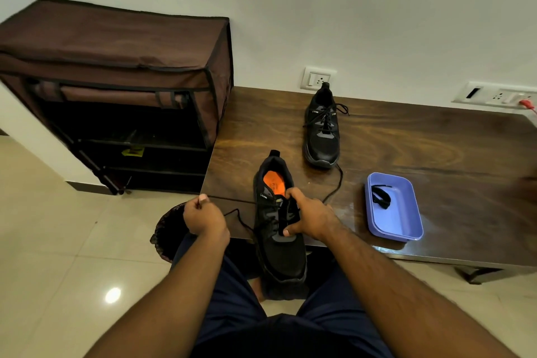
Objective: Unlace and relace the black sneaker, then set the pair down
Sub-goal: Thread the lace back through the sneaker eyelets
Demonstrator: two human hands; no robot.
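1. I see the near black sneaker (280, 229) upright at the table's front edge, toe toward me and hanging past the edge, orange insole showing.
2. My right hand (309, 216) grips it across the tongue, thumb on the lower eyelets.
3. My left hand (203, 216) pinches the black lace (232, 199), drawn taut out to the left of the shoe.
4. The second sneaker (322, 128) stands laced, farther back on the wooden table (421, 148).
5. A purple tray (406, 212) sits to the right, holding a small black item I can't identify.
6. A brown fabric shoe rack (116, 81) stands left of the table.
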